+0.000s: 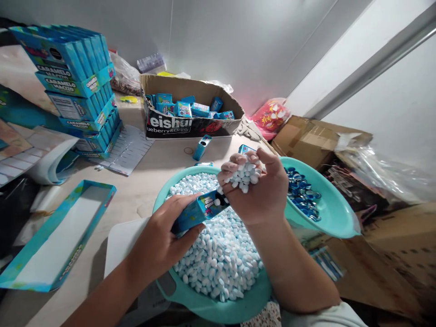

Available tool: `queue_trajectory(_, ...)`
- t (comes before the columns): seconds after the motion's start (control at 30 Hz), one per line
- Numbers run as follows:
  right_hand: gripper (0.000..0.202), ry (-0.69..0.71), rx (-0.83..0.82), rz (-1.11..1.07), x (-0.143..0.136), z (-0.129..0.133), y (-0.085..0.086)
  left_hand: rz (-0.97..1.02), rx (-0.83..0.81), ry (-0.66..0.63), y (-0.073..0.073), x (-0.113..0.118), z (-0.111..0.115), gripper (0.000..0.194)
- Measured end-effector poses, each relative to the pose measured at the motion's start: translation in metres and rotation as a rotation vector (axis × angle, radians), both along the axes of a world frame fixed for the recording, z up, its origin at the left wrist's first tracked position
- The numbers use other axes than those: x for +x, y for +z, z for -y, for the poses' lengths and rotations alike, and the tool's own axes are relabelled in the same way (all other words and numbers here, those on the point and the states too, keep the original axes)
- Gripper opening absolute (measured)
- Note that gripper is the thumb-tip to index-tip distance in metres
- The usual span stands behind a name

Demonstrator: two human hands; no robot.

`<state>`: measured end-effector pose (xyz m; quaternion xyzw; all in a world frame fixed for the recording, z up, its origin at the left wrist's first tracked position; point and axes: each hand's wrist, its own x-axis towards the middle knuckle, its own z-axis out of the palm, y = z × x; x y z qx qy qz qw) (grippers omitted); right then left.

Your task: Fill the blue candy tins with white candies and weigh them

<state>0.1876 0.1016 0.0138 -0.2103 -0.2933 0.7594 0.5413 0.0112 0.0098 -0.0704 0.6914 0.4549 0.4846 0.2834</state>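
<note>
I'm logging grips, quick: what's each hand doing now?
Left hand: closed around a blue box.
Right hand: cupped, holding small white candies.

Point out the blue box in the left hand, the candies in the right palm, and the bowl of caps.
Blue box (188,217): head view, its side.
Candies (244,175): head view, middle of the handful.
Bowl of caps (335,213): head view, bare inner wall.

Blue box (246,149) partly hidden behind right hand (261,190), sleeve (325,316) cut off below
</note>
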Motion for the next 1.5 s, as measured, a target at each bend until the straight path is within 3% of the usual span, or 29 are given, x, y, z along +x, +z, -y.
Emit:
queue_trajectory(0.57, 0.04, -0.088, 0.072, 0.135, 0.0, 0.006, 0.001, 0.004, 0.008, -0.028, 0.002, 0.0, -0.001, 0.038)
queue_trajectory(0.83, 0.031, -0.02, 0.105, 0.209, 0.002, 0.007, 0.008, -0.001, 0.029, -0.02, 0.001, 0.0, 0.0, 0.039)
queue_trajectory(1.5, 0.024, -0.048, 0.173, 0.302, -0.004, 0.013, 0.008, 0.016, 0.029, -0.018, -0.001, 0.001, -0.001, 0.039)
